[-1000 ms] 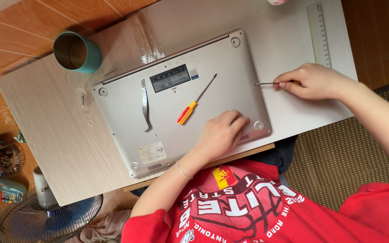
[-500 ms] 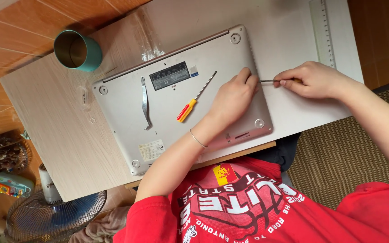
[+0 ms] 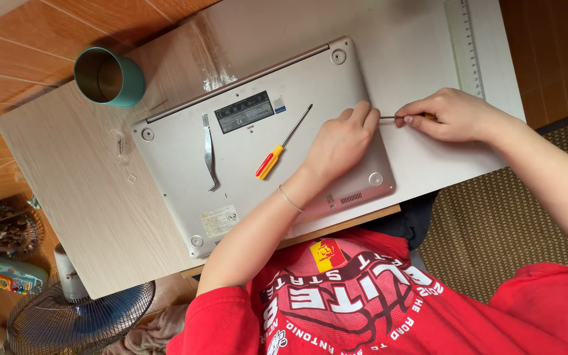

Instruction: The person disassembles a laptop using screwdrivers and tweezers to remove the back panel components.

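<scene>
**Thin driver shaft bridges the two hands at the laptop edge**

The right hand [image 3: 451, 115] has its fingers clamped together on a slim screwdriver with a bare metal shaft and a yellow grip [image 3: 389, 118]. The shaft's long axis runs level from the right fingers toward the left hand [image 3: 340, 141], and the tip meets the left fingertips; whether they pinch it cannot be told.

The left fingers are slightly spread and rest flat on the upturned silver laptop base [image 3: 244, 177], at its edge nearest the right hand. The left hand is therefore the one nearer the tip.

Beyond the left wrist, a red-and-yellow-handled screwdriver [image 3: 274, 158] lies on the base, with bent metal tweezers [image 3: 210, 151] further out. The pale wood-grain tabletop [image 3: 87, 197] carries the laptop.
</scene>
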